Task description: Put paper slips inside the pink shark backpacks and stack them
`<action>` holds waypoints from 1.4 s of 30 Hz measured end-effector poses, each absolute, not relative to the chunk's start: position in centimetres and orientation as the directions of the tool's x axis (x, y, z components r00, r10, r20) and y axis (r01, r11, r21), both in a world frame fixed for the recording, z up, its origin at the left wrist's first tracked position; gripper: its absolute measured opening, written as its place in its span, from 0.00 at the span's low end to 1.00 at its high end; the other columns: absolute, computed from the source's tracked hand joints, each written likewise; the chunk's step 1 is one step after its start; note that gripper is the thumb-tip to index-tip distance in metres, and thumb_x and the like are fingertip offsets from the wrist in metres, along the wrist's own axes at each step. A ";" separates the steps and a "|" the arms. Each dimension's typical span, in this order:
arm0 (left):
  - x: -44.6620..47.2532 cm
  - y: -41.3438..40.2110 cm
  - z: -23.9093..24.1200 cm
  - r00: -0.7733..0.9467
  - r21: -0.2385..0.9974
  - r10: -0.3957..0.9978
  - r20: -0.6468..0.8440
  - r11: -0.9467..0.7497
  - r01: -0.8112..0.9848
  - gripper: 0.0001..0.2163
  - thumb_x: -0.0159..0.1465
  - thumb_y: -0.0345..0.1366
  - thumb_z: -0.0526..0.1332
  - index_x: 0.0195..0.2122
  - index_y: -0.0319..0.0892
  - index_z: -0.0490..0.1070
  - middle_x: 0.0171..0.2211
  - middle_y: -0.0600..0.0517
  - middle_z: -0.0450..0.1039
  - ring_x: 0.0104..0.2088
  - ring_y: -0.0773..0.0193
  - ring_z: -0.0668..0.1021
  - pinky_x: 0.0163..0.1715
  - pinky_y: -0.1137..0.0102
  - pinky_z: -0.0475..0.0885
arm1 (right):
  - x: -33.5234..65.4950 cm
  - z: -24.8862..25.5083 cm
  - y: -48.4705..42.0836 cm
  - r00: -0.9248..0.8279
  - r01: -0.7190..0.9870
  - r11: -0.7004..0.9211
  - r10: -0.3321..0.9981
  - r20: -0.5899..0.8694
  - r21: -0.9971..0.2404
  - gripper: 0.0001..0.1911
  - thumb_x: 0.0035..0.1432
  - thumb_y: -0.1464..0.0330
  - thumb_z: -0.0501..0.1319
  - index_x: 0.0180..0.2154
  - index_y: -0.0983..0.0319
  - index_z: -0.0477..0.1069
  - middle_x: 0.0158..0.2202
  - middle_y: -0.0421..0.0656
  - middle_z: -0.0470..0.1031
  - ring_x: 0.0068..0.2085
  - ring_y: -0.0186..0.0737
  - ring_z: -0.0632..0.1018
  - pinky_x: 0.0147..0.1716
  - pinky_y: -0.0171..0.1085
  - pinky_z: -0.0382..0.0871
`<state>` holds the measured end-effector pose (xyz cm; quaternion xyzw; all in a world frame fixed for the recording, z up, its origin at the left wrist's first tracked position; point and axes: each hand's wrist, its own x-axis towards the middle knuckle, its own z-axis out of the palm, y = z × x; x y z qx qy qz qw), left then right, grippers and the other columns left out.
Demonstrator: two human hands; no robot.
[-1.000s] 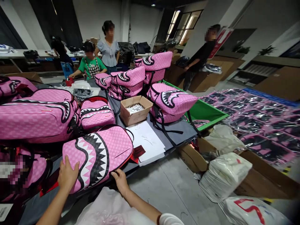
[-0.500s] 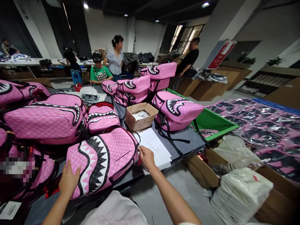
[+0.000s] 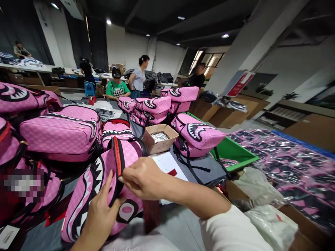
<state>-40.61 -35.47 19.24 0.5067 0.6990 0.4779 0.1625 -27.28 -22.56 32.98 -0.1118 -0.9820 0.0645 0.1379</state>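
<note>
A pink checkered backpack (image 3: 86, 195) with a black-and-white shark-mouth print lies tilted in front of me, its side with a printed eye turned towards me. My left hand (image 3: 103, 209) grips its side below the zip, thumb and fingers on either side of a fold. Closed in a pinch, my right hand (image 3: 143, 177) holds the zipped edge of the top, where red lining (image 3: 119, 157) shows. Whether a zip puller is between those fingers is hidden. A dark red strip (image 3: 151, 214) hangs below my right hand.
More pink backpacks (image 3: 60, 132) crowd the left, with others stacked at the back (image 3: 154, 108). An open carton (image 3: 160, 141) of small white packets stands beyond my right hand. A green bin (image 3: 235, 153) and bagged backpacks (image 3: 295, 174) lie right. Several people are farther off.
The backpack has turned and tipped, showing its side and red lining. My right hand has moved left to the zipped edge; my left hand has moved right and up the side.
</note>
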 end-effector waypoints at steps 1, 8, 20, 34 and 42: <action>-40.9 -35.5 19.2 -0.446 0.837 0.851 0.277 0.015 0.548 0.32 0.62 0.52 0.61 0.65 0.46 0.65 0.57 0.45 0.75 0.58 0.50 0.77 0.57 0.59 0.73 | -28.2 33.4 -21.2 -0.932 0.253 0.958 0.279 0.232 -0.136 0.17 0.68 0.64 0.53 0.28 0.58 0.73 0.24 0.40 0.73 0.25 0.35 0.69 0.28 0.35 0.52; -43.9 -35.4 18.4 -0.436 0.899 0.860 0.266 -0.059 0.433 0.23 0.57 0.58 0.64 0.44 0.47 0.82 0.40 0.46 0.83 0.44 0.49 0.84 0.45 0.63 0.80 | -32.3 34.1 -8.2 -0.767 0.614 0.724 0.641 -0.022 -0.314 0.15 0.62 0.66 0.59 0.25 0.64 0.72 0.23 0.39 0.70 0.27 0.33 0.68 0.30 0.33 0.54; -50.4 -35.8 20.1 -0.369 0.994 0.927 0.069 -0.032 0.105 0.28 0.60 0.58 0.62 0.54 0.43 0.77 0.52 0.44 0.79 0.51 0.48 0.80 0.51 0.62 0.77 | -29.7 30.3 -8.9 -0.789 0.265 0.250 0.612 -0.060 -0.931 0.20 0.52 0.55 0.62 0.19 0.61 0.60 0.14 0.32 0.56 0.19 0.26 0.55 0.20 0.31 0.44; -46.0 -30.6 24.5 -0.273 0.804 0.916 0.294 -0.082 0.590 0.21 0.66 0.53 0.57 0.47 0.47 0.82 0.44 0.53 0.83 0.42 0.54 0.84 0.38 0.74 0.78 | -26.1 24.2 -4.2 -0.707 0.362 0.144 0.686 -0.171 -0.921 0.24 0.44 0.50 0.66 0.18 0.61 0.61 0.15 0.31 0.57 0.19 0.26 0.56 0.20 0.32 0.45; -46.6 -31.0 24.4 -0.307 0.794 0.892 0.333 -0.089 0.602 0.19 0.64 0.53 0.60 0.43 0.47 0.83 0.41 0.52 0.83 0.38 0.56 0.85 0.34 0.77 0.78 | -25.6 20.6 -1.7 -0.710 0.439 0.095 0.646 -0.280 -0.893 0.19 0.46 0.60 0.67 0.17 0.62 0.61 0.14 0.31 0.56 0.19 0.25 0.56 0.20 0.31 0.46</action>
